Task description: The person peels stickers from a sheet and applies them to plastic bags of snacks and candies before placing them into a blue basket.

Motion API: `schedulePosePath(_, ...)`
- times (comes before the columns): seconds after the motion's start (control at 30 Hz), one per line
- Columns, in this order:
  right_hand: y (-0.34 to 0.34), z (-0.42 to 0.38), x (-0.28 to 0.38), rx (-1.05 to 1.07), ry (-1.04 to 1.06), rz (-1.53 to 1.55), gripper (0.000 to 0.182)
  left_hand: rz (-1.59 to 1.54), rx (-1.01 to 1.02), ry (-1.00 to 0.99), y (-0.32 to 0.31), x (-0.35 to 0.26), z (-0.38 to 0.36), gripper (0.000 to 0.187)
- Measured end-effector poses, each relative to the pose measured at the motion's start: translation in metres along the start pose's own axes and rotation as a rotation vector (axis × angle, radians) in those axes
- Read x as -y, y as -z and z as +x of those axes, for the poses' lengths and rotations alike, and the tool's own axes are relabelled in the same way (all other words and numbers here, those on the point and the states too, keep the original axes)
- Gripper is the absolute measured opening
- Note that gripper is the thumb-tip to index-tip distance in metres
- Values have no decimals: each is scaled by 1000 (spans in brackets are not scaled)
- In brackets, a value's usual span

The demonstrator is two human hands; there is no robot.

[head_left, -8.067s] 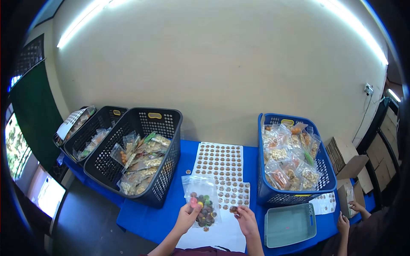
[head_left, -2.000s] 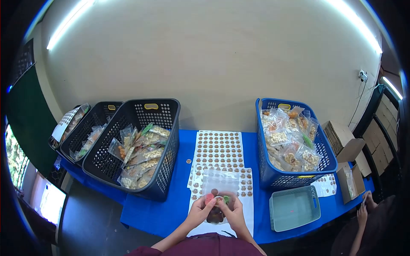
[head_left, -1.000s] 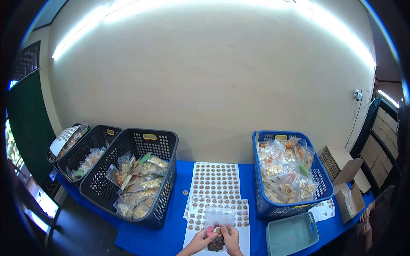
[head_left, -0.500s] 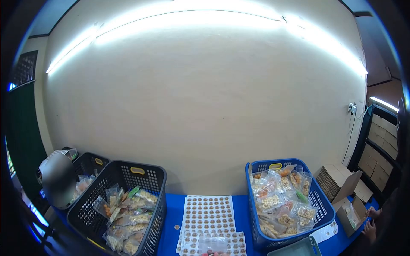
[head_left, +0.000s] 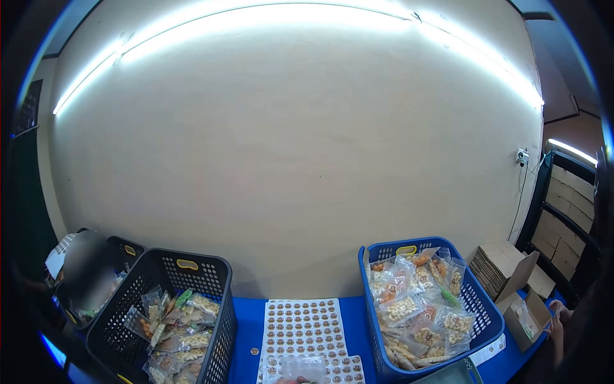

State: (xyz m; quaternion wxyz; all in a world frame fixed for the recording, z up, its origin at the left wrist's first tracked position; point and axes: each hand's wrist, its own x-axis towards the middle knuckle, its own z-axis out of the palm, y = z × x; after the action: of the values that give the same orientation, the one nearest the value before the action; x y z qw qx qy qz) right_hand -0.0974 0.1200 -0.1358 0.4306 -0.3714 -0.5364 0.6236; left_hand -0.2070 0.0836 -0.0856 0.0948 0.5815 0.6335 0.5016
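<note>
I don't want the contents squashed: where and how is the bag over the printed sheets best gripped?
Probably by its flat top strip, pinched from the wall side. That end of the bag looks thin and see-through, while the contents show below it at the picture's bottom edge, where the rest is cut off.

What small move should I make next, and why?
Probably tip your head down a little: only the top of the clear bag shows, at the picture's bottom edge in front of the printed sheets, and neither hand can be made out.
</note>
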Motion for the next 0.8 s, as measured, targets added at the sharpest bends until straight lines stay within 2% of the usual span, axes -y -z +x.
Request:
schedulePosePath(0.03,1,-3,1,3,16,-7,27,330,-71,-234,3,-1,5,22)
schedulePosePath(0.13,4,-9,-11,7,29,-167,26,-332,68,287,9,-20,3,20)
schedulePosePath(0.17,4,-14,-4,20,15,-158,25,-382,111,332,5,-12,-2,21)
schedulePosePath(0.27,2,-30,35,71,-24,-75,25,-646,43,425,-7,2,-22,22)
schedulePosePath(0.3,-5,-34,40,28,92,-17,24,-652,94,445,-4,2,-25,22)
schedulePosePath(0.4,-5,-43,52,61,133,-27,23,-675,247,503,17,-19,-21,25)
schedulePosePath(0.43,-7,-47,48,38,149,0,24,-470,190,291,29,-44,-16,22)
schedulePosePath(0.53,-7,-61,41,-11,135,22,24,-242,191,28,41,-60,-20,21)
schedulePosePath(0.57,-6,-66,43,0,51,72,25,-217,155,42,38,-60,-28,21)
schedulePosePath(0.67,-15,-94,102,-65,-122,126,22,-544,255,340,42,-74,-44,22)
schedulePosePath(0.7,-14,-97,92,-80,-82,186,28,-605,259,359,42,-80,-47,26)
schedulePosePath(0.8,-7,-111,86,-107,-28,232,29,-706,308,383,36,-78,-61,29)
